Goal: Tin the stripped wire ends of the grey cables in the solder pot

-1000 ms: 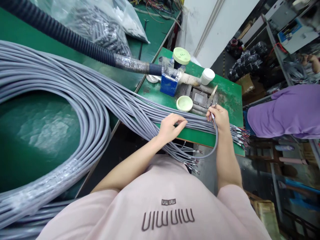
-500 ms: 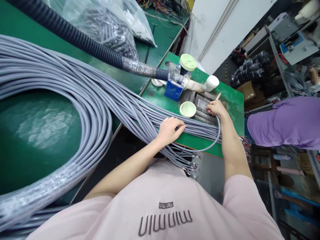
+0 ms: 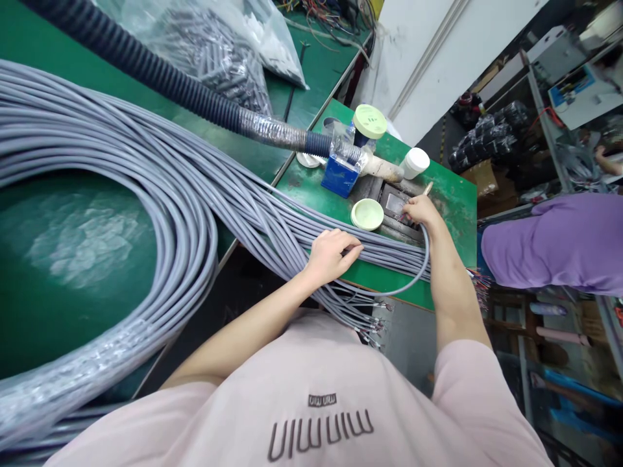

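My right hand (image 3: 421,211) is closed on one grey cable (image 3: 411,284), pinching near its end. The cable loops down from that hand and back toward the bundle. Its tip, by the fingers, is too small to make out. Just left of the fingertips lies a square metal pot with a shiny surface (image 3: 394,203). My left hand (image 3: 331,255) lies over the bundle of grey cables (image 3: 272,217), with its fingers curled across them and its thumb close to the forefinger. Its fingertips are partly hidden. A pale stick (image 3: 428,188) shows behind my right hand.
A pale green dish (image 3: 367,214), a blue box (image 3: 339,175), a green-lidded jar (image 3: 370,121) and a white tub (image 3: 415,162) surround the pot. A black corrugated hose (image 3: 195,97) crosses above the cables. Bags of grey pieces (image 3: 219,58) lie behind. A person in purple (image 3: 555,243) is at right.
The view has shifted very slightly. Both hands keep nearly the same places, and the right hand still holds the cable beside the pot.
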{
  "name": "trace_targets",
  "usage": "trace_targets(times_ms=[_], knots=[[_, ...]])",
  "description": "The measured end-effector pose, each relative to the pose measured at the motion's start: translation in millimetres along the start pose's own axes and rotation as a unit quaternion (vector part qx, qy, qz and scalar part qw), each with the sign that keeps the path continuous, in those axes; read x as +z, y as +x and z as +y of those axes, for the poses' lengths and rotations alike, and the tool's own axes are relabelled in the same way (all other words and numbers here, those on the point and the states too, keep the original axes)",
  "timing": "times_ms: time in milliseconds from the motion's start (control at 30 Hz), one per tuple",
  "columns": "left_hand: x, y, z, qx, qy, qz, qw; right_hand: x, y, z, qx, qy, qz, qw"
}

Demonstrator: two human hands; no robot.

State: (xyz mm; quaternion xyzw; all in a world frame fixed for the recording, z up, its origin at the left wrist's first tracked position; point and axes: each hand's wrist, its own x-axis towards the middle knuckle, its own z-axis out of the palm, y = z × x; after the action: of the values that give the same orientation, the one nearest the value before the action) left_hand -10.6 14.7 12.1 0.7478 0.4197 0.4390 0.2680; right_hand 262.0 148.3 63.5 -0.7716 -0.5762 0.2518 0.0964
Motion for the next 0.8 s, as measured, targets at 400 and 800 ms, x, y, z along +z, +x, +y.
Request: trace_targets(times_ms=[400, 800], knots=[[0.8, -2.1, -3.3, -0.011, 0.013, -0.001, 1.0, -13.2, -159.7, -23.1, -0.186, 0.284, 0.139, 0.93], [-0.2, -4.7, -3.5, -0.012, 0.016, 0.015, 1.0, 1.3, -212.8, -10.9, -0.18, 0.334, 0.184, 0.907]])
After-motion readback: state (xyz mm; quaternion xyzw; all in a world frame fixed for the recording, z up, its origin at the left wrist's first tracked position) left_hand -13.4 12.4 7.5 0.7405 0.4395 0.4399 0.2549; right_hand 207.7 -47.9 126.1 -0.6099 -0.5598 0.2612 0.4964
